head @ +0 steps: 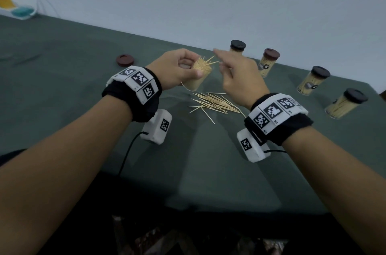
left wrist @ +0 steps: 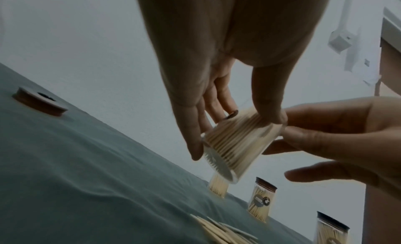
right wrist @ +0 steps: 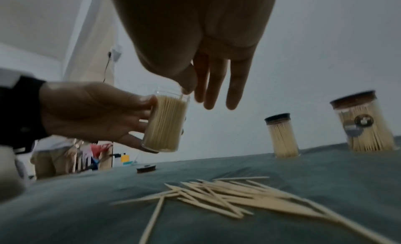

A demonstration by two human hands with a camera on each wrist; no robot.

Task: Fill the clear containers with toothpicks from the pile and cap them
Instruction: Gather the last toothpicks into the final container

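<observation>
My left hand grips a clear container packed with toothpicks and holds it tilted above the green cloth. Some toothpick tips stick out of its uncapped mouth. My right hand hovers at that mouth with straight fingers; in the right wrist view its thumb touches the container at the rim. The left wrist view shows the container between my thumb and fingers. A loose toothpick pile lies on the cloth just below both hands. A brown cap lies by itself to the left.
Several capped, filled containers stand along the far right: one at the back, another, a third and the nearest. The table's far edge meets a pale wall. A yellow and teal object sits far left.
</observation>
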